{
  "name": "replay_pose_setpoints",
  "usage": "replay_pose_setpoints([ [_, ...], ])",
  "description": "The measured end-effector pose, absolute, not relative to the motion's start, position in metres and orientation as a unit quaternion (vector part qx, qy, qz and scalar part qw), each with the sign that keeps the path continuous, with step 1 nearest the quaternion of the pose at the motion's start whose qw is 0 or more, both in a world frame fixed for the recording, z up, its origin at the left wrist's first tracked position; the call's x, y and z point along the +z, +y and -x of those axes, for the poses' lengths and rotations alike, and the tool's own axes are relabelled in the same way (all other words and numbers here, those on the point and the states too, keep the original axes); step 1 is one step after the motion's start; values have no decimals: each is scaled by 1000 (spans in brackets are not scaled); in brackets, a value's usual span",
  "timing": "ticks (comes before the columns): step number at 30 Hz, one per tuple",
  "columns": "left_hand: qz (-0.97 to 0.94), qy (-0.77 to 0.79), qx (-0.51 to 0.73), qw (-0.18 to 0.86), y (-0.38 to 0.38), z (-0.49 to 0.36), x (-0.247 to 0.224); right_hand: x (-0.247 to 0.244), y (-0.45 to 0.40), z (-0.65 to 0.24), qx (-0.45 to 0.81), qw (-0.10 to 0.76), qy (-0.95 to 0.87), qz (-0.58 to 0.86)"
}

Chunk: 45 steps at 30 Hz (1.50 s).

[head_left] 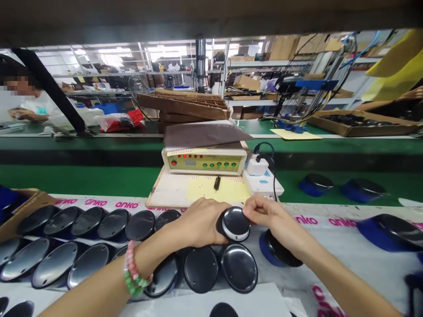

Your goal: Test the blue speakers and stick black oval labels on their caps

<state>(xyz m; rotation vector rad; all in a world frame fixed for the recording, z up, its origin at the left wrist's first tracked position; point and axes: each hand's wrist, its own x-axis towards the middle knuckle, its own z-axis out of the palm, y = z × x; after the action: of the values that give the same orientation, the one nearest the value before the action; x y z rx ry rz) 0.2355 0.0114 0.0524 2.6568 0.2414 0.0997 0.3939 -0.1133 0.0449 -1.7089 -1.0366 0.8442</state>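
My left hand (205,222) is wrapped round a round black part (236,220) with a glossy flat top and a pale band along its front edge. Thumb and finger of my right hand (269,215) pinch at the right rim of that top; whether a thin piece lies between them I cannot make out. Just below stand two more black-topped round parts, one (201,269) at left and one (239,267) at right. Under my right wrist is a blue part with a black top (279,248), partly covered by the hand.
Rows of black-topped parts (53,259) fill the left of the bench. A control box (205,160) with lit buttons stands ahead, beside a white plug (257,166). Blue parts (316,185) sit on the green belt (291,169). A person (33,103) works at far left.
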Motion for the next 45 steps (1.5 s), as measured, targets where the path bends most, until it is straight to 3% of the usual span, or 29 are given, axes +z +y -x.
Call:
replay_pose_setpoints([
  [15,-961,131,31,241,8,-236,51,34,-116,-388,318,438,-465,701],
  [28,-961,128,40,242,10,-236,47,37,-118,-382,229,379,-509,738],
  [45,-960,133,26,245,7,-236,51,36,-120,-376,149,363,-526,755],
])
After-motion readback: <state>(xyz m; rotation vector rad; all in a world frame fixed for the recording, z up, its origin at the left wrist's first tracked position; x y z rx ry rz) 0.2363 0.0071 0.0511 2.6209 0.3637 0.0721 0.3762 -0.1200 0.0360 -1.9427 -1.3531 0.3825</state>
